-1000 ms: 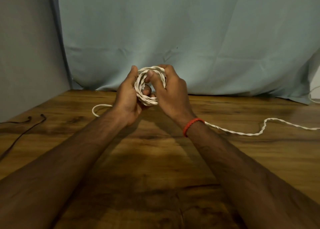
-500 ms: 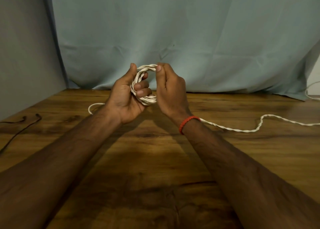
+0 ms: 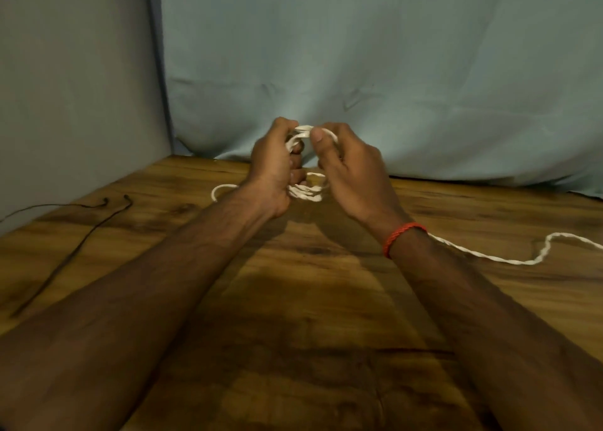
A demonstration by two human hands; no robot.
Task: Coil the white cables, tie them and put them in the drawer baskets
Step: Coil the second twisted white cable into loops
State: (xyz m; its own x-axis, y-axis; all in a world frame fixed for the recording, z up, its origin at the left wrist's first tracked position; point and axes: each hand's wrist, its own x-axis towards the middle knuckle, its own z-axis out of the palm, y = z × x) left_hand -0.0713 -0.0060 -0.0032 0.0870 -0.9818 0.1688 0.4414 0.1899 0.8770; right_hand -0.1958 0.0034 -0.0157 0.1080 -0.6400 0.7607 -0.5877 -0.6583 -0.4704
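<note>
Above the wooden table (image 3: 293,300), 2 hands work a coil of white cable (image 3: 306,193): the left hand (image 3: 270,169) curls round the loops while the right hand (image 3: 352,176) pinches the top strand, and the next turn probably wants laying snug, drawing in the loose tail (image 3: 509,258) without slack.

- Shows brown wood grain with a dull sheen across the counter (image 3: 489,208).
- Looks twisted, ropy and matt along the white cable (image 3: 308,195).
- Hangs as soft, creased, matt cloth in the pale curtain (image 3: 359,55).
- Reads as braided red thread at the wrist band (image 3: 404,234).
</note>
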